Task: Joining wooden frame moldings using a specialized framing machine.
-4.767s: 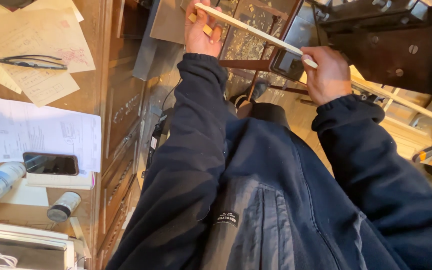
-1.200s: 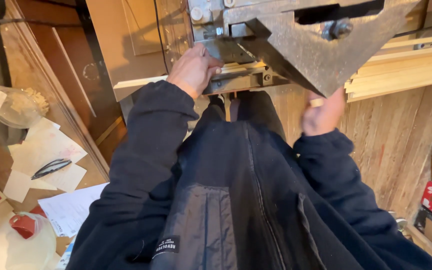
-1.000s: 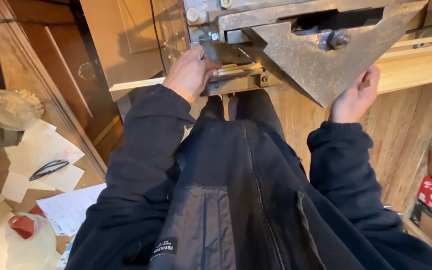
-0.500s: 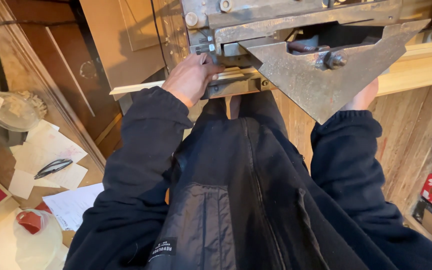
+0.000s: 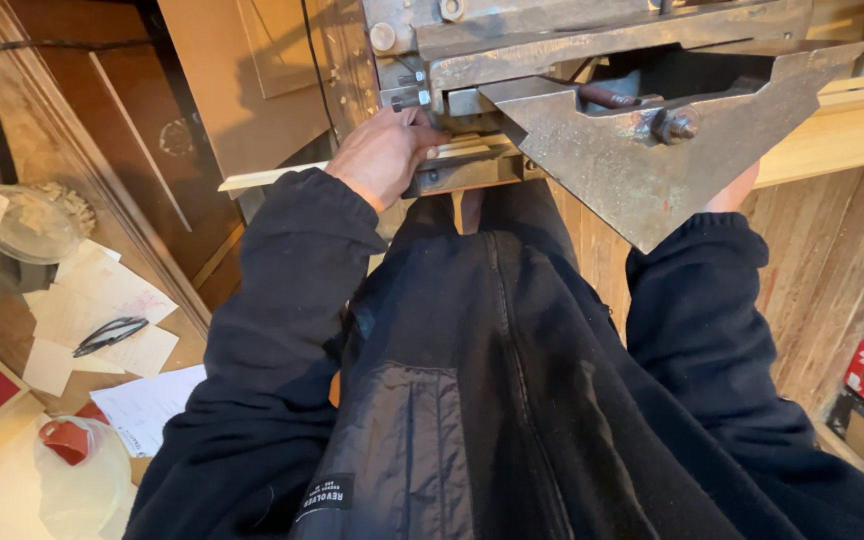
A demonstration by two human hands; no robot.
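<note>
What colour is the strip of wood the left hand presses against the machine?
Pale, light tan wood strip, seen in the head view.

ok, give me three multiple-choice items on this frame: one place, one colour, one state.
1. Where does the left hand rest?
A. on the pale wooden strip at the grey metal machine
B. on the papers
C. on the clear plastic jug

2. What colour is the cap on the clear plastic jug?
A. blue
B. red
C. green

3. How much of the right hand shows?
A. all of it, open
B. all of it, in a fist
C. mostly hidden behind the triangular metal plate

Key: 1 A, fingers press the strip; 2 B, red cap shows; 3 C, only an edge shows.
</note>
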